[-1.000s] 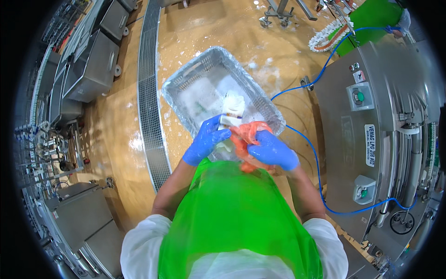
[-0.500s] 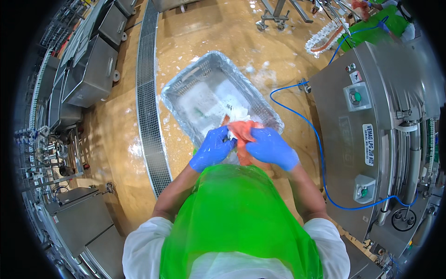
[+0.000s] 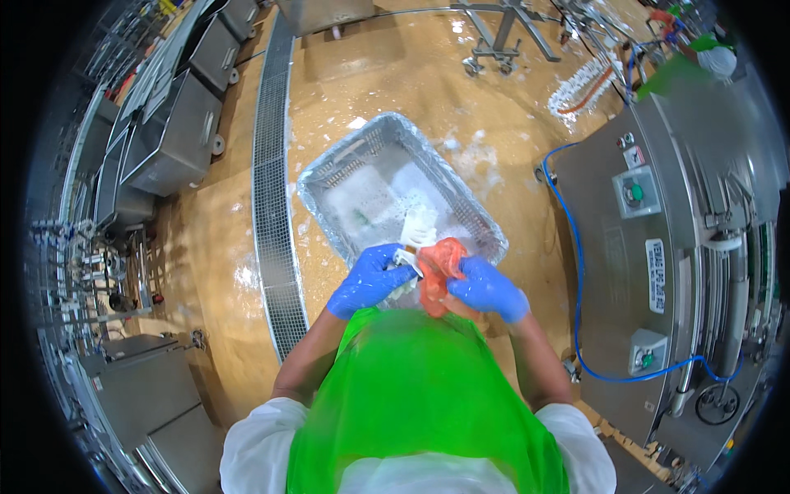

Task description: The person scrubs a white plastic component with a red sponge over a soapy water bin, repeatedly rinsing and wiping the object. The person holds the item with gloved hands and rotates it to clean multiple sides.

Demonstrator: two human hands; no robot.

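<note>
Head view: the left hand (image 3: pixel 370 278) grips a white brush-like thing (image 3: pixel 420 226), the right hand (image 3: pixel 490 288) clutches a bunched red cloth (image 3: pixel 440 267), all at the near end of the grey crate (image 3: pixel 436 174). The cloth looks light, limp, probably slippery; a full handful should suit. The brush looks stiffer, best held low. Its lower end's mostly hidden; foam (image 3: pixel 354 198) veils the crate's bottom.
</note>
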